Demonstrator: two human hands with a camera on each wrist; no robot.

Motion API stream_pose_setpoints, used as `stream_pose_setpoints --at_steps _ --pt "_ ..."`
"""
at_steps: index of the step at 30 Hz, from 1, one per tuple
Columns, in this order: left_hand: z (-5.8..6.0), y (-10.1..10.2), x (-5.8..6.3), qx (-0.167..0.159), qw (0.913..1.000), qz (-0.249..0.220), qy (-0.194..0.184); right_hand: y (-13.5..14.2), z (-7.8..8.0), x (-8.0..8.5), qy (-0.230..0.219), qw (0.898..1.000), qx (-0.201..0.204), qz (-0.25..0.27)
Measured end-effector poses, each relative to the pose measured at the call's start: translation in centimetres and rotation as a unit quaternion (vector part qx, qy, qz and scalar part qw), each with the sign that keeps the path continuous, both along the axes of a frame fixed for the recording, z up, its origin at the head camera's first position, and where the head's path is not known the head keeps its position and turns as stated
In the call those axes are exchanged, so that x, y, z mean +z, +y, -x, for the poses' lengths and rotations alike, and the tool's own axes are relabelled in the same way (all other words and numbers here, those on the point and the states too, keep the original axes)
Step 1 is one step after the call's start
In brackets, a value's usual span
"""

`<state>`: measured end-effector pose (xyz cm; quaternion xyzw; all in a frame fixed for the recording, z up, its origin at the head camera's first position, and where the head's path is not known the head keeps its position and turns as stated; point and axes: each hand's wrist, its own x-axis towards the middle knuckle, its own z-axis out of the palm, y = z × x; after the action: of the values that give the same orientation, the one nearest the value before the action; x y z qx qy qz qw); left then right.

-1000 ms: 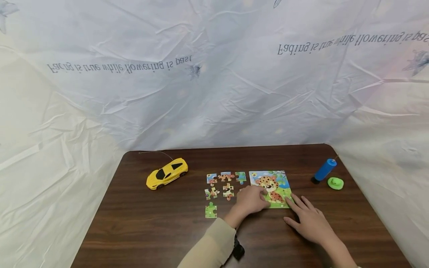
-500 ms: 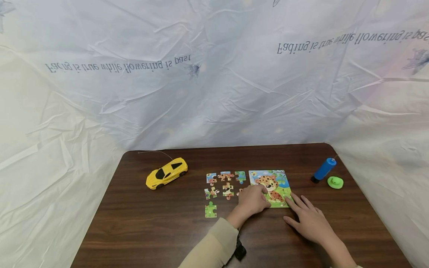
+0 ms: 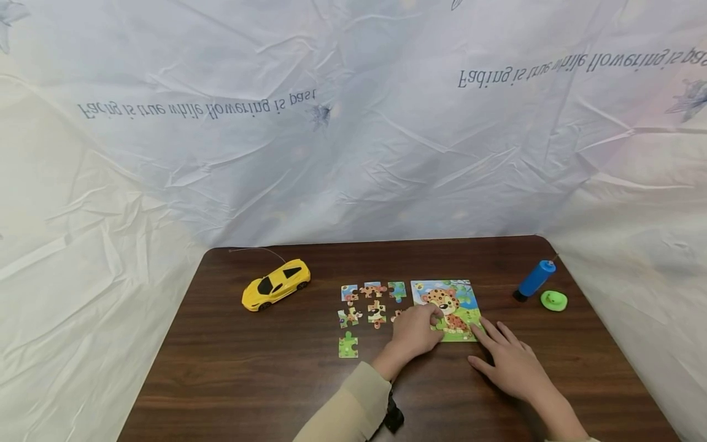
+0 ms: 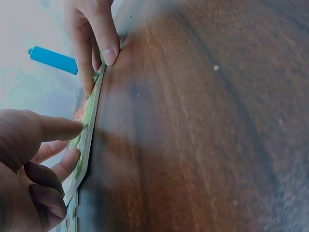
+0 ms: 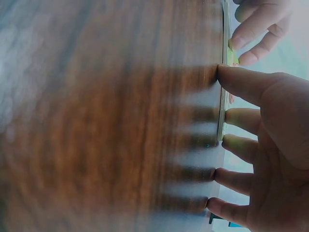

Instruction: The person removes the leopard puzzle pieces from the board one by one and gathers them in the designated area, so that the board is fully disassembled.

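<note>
A square picture board (image 3: 466, 301) with a spotted cartoon leopard lies flat on the dark wooden table. My left hand (image 3: 415, 328) is over its lower left corner, thumb and fingertips pinching what looks like a small green puzzle piece (image 4: 85, 124) at the board's surface; the hand hides most of it. My right hand (image 3: 510, 363) rests spread at the lower right corner, some fingertips on the board and the thumb on the table. Left of the board lie several loose puzzle pieces (image 3: 377, 313), one partly hidden by my left hand.
A yellow toy car (image 3: 276, 286) stands at the back left of the table (image 3: 248, 380). At the right are a blue cylinder (image 3: 536, 279) with a black end and a small green hat-shaped object (image 3: 553, 301). White printed cloth (image 3: 353, 153) hangs behind the table.
My left thumb and fingertips have shifted slightly at the board's lower left corner, and a bit of green shows beside them. My right hand stays in place.
</note>
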<state>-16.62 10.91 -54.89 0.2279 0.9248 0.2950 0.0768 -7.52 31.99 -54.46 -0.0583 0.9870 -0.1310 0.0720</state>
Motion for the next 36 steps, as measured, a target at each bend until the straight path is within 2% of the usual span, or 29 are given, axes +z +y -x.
stream_pose_setpoints --at_steps 11,16,20,24,28,36 --pt "0.2 -0.3 0.0 0.006 0.9979 -0.064 -0.008 0.0 0.1 -0.1 -0.004 1.000 0.000 -0.001" --pt "0.2 -0.8 0.6 0.014 0.9963 -0.079 -0.030 0.1 0.1 -0.1 -0.005 1.000 0.002 0.001" --pt "0.2 -1.6 1.3 0.006 0.9936 -0.104 -0.045 0.1 0.1 0.0 -0.007 1.000 0.001 -0.001" --pt "0.2 -2.7 2.1 -0.007 0.9902 -0.128 -0.057 0.0 0.0 0.0 -0.009 1.000 -0.002 -0.004" --pt "0.2 -4.0 2.9 -0.005 0.9885 -0.137 -0.063 0.0 0.0 0.0 -0.009 1.000 -0.002 -0.004" --pt "0.4 -8.3 3.4 0.003 0.9902 -0.121 -0.070 0.2 0.1 -0.2 -0.010 1.000 0.000 -0.004"
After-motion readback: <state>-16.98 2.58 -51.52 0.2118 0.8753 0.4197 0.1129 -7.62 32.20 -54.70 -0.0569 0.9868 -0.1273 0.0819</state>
